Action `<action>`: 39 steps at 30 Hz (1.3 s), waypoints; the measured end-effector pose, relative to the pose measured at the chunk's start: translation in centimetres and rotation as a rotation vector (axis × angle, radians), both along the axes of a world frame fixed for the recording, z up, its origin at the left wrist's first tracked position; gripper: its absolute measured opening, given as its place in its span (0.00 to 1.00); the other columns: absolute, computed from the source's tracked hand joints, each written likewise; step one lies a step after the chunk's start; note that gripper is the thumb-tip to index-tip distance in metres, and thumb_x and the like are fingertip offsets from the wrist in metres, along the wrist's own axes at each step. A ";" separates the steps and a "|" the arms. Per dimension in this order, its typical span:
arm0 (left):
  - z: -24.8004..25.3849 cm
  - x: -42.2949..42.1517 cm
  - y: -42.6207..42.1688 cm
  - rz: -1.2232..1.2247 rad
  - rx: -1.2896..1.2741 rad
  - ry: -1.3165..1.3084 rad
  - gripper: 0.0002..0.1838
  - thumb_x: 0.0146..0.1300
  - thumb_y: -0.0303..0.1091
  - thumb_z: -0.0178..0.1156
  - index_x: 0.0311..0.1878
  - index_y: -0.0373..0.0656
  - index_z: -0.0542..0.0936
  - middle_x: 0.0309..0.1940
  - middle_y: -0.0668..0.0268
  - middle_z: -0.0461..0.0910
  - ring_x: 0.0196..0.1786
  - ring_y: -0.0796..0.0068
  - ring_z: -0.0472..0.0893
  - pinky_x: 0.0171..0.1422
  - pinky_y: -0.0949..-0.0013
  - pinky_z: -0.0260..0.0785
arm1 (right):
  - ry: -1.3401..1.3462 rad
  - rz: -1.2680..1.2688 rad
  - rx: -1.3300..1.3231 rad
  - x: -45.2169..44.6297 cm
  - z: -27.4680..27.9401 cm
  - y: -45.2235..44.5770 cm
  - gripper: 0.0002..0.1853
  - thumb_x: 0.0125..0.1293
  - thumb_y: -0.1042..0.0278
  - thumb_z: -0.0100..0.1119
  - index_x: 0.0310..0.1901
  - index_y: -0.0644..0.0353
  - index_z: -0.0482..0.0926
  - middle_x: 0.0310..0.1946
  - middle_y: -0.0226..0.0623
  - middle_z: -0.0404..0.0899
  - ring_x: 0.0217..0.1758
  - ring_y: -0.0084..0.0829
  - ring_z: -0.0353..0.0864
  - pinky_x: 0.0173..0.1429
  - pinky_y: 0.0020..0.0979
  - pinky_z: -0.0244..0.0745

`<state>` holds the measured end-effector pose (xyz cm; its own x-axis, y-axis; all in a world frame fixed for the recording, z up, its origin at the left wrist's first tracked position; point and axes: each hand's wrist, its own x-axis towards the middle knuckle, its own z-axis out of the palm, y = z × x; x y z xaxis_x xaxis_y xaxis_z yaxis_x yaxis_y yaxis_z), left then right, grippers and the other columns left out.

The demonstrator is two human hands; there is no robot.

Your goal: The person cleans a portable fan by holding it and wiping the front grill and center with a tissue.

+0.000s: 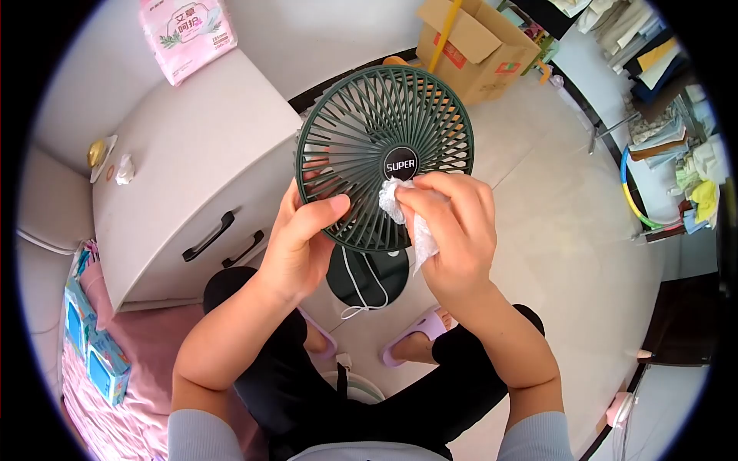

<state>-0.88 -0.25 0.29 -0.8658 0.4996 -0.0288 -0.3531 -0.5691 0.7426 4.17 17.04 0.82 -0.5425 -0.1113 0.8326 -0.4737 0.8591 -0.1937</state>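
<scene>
A round dark green fan (430, 115) with a "SUPER" badge at its centre is held up in front of me. My left hand (300, 238) grips its lower left rim, thumb on the front grille and fingers behind. My right hand (453, 223) pinches a crumpled white tissue (392, 201) against the grille just below the badge, with more tissue hanging under the fingers. Beneath the fan head, its dark round base (373, 280) shows with a white cord (357, 276) looped across it.
A white cabinet (192, 131) at left carries a pink package (188, 34) and a crumpled tissue (125, 169). Behind the fan stands a cardboard box (480, 54). Clothes (661, 142) hang at right. Blue tissue packs (108, 365) lie on pink bedding (154, 346).
</scene>
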 end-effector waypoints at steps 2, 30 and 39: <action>0.0 -0.1 -0.2 0.033 -0.006 0.022 0.28 0.58 0.31 0.60 0.62 0.37 0.68 0.54 0.62 0.77 0.58 0.72 0.76 0.65 0.67 0.67 | -0.005 0.039 0.019 0.2 -0.1 0.0 0.15 0.45 0.78 0.66 0.39 0.64 0.82 0.38 0.36 0.78 0.41 0.39 0.76 0.41 0.35 0.75; -0.7 -1.3 -1.3 0.137 0.003 0.057 0.27 0.59 0.36 0.60 0.62 0.37 0.71 0.57 0.60 0.77 0.60 0.64 0.76 0.65 0.58 0.68 | -0.222 0.068 -0.176 1.3 2.6 1.2 0.15 0.46 0.81 0.65 0.39 0.60 0.81 0.35 0.35 0.77 0.38 0.36 0.77 0.36 0.32 0.74; -0.3 -0.2 -0.4 0.068 0.040 -0.025 0.24 0.60 0.31 0.59 0.60 0.37 0.71 0.54 0.61 0.78 0.56 0.69 0.78 0.65 0.64 0.68 | -0.051 0.049 0.087 0.3 0.4 0.2 0.17 0.48 0.80 0.65 0.43 0.69 0.81 0.39 0.38 0.78 0.39 0.37 0.77 0.38 0.32 0.76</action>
